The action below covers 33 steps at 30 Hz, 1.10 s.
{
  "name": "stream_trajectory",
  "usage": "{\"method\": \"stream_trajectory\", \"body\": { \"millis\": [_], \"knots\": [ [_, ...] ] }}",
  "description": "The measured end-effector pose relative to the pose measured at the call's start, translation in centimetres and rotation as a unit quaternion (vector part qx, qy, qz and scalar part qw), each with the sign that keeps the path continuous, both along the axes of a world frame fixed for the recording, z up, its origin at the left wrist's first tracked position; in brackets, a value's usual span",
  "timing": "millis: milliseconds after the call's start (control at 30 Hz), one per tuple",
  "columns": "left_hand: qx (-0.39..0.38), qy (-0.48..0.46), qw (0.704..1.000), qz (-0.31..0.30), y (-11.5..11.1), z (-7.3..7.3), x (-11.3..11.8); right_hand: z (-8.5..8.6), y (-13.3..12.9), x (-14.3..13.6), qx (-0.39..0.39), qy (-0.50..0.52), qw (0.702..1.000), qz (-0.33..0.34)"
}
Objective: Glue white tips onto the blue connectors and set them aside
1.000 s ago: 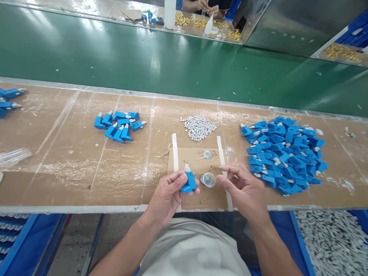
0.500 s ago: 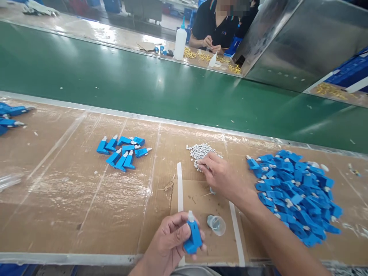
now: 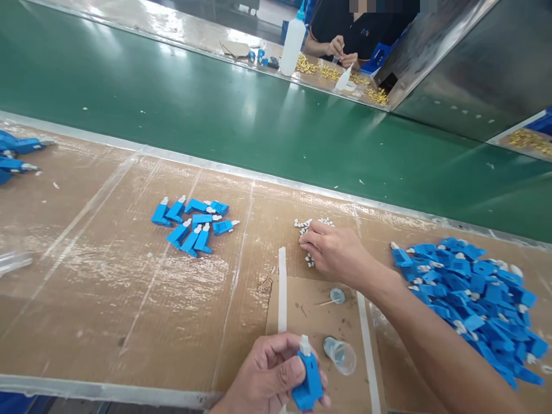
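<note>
Nearest, at six o'clock, the left hand [image 3: 269, 376] gripped a blue connector [image 3: 308, 379] upright, white tip up, just beside a small clear cup [image 3: 340, 355] at its three o'clock. Farther, at twelve o'clock, the right hand [image 3: 334, 251] lay curled over the pile of small white pieces [image 3: 308, 224], fingertips pinching; whether it held one, I could not tell. Picking a single piece cleanly and keeping the connector steady would seem wise.

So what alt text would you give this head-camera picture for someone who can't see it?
A person's left hand holds a blue plastic connector while the right hand reaches into a heap of small white parts on a cardboard-covered bench. Blue connector piles lie either side, beside a green conveyor belt.
</note>
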<state>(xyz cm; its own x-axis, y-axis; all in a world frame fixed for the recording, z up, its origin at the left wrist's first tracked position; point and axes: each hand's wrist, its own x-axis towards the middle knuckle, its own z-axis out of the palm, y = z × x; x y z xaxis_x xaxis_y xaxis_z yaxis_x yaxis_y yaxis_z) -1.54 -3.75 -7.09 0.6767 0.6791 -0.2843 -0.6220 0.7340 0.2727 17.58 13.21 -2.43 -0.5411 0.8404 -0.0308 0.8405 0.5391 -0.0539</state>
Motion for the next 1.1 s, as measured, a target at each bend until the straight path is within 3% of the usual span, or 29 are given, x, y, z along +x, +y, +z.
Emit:
{"method": "stream_trajectory", "body": {
  "millis": [133,200,233,300,433,467,533,733,967,1100],
  "knots": [
    [-0.018,0.026,0.999,-0.010,0.3,1.0,-0.4,0.8,0.4,-0.6,-0.001,0.015,1.000,0.016],
    [-0.029,0.036,0.999,0.002,0.4,1.5,-0.7,2.0,-0.2,-0.6,-0.045,0.135,0.990,-0.012],
    [-0.031,0.044,0.999,0.010,0.6,1.8,-0.8,2.7,-0.9,-0.5,-0.089,0.221,0.970,-0.040],
    [-0.021,0.067,0.997,0.032,1.1,2.6,-0.9,4.1,-3.0,-0.2,-0.208,0.399,0.887,-0.102],
    [0.043,0.102,0.992,0.067,2.7,4.8,-0.3,5.2,-8.5,0.2,-0.388,0.618,0.655,-0.198],
    [0.063,0.106,0.990,0.074,3.0,5.4,0.0,5.2,-9.8,0.1,-0.405,0.641,0.616,-0.213],
    [0.103,0.113,0.985,0.077,3.5,6.3,0.8,5.1,-12.0,-0.2,-0.410,0.667,0.576,-0.234],
    [0.137,0.131,0.981,0.044,2.9,7.1,2.7,5.4,-15.2,-0.2,-0.328,0.689,0.592,-0.261],
    [0.129,0.155,0.978,0.047,2.2,7.4,3.2,5.5,-16.1,0.0,-0.283,0.676,0.629,-0.261],
    [0.141,0.159,0.976,0.046,2.1,7.2,3.2,5.3,-16.4,0.3,-0.274,0.646,0.666,-0.255]
  ]
}}
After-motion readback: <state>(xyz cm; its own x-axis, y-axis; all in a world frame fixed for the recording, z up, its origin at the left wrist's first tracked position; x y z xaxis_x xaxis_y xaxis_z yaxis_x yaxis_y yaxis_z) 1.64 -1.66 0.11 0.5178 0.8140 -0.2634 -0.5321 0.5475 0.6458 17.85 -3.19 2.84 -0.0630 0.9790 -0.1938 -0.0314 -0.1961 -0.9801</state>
